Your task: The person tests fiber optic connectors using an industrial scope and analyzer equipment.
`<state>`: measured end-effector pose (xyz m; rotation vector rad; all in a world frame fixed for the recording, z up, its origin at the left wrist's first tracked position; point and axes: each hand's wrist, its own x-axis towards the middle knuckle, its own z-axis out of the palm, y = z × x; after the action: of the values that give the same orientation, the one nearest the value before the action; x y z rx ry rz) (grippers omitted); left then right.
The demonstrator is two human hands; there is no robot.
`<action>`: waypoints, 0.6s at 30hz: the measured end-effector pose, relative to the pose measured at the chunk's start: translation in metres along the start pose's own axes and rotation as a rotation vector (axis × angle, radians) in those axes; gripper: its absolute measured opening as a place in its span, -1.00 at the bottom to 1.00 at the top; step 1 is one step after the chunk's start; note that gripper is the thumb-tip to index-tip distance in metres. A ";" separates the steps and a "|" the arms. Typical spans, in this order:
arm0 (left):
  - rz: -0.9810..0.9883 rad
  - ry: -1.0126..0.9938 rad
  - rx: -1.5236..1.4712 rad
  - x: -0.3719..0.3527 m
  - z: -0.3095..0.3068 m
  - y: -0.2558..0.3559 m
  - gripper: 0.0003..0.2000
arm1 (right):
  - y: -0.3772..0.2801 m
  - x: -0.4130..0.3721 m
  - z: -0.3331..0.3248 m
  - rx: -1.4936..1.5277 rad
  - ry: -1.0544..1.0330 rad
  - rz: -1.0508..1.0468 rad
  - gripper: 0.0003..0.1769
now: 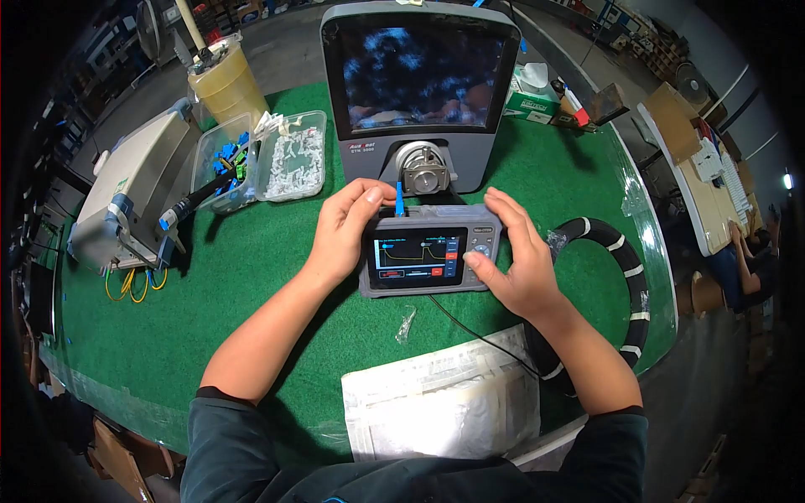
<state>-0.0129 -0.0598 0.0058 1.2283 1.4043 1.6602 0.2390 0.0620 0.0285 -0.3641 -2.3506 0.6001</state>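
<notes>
A grey handheld mini OTDR tester (pixel 429 295) is held upright over the green mat, its screen (pixel 419 258) lit with a yellow trace. My left hand (pixel 345 222) is closed at its upper left corner, thumb and fingers close to a blue fibre connector (pixel 400 201) standing up from the top edge. My right hand (pixel 521 260) wraps the right side, with its thumb over the round button pad (pixel 480 254). Behind the tester, the fingers' far ends are hidden.
A large monitor unit (pixel 419 75) stands just behind. Bins of blue and green connectors (pixel 226 168) and white pieces (pixel 293 163) sit left, near a bench instrument (pixel 138 189). A black coiled tube (pixel 639 302) lies right; a taped white sheet (pixel 444 402) lies in front.
</notes>
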 end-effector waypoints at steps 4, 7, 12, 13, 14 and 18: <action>-0.097 0.063 -0.205 -0.003 0.009 -0.011 -0.37 | -0.005 -0.001 -0.005 0.053 -0.139 0.258 -0.20; -0.112 0.043 -0.185 -0.005 0.007 -0.009 -0.43 | 0.000 -0.002 -0.003 0.030 -0.144 0.192 -0.10; -0.050 0.074 -0.228 -0.006 0.006 -0.011 -0.58 | 0.004 -0.002 -0.002 0.037 -0.134 0.148 0.06; -0.045 0.091 -0.191 -0.004 0.006 -0.011 -0.52 | 0.004 -0.001 -0.001 0.050 -0.125 0.136 0.10; -0.046 0.090 -0.193 -0.003 0.005 -0.012 -0.52 | 0.004 -0.001 -0.001 0.049 -0.126 0.137 0.10; -0.042 0.108 -0.118 0.000 0.004 -0.007 -0.55 | 0.003 0.001 0.001 0.058 -0.147 0.147 0.14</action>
<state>-0.0101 -0.0565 -0.0013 1.0507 1.3653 1.7759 0.2382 0.0649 0.0269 -0.4845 -2.4549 0.7871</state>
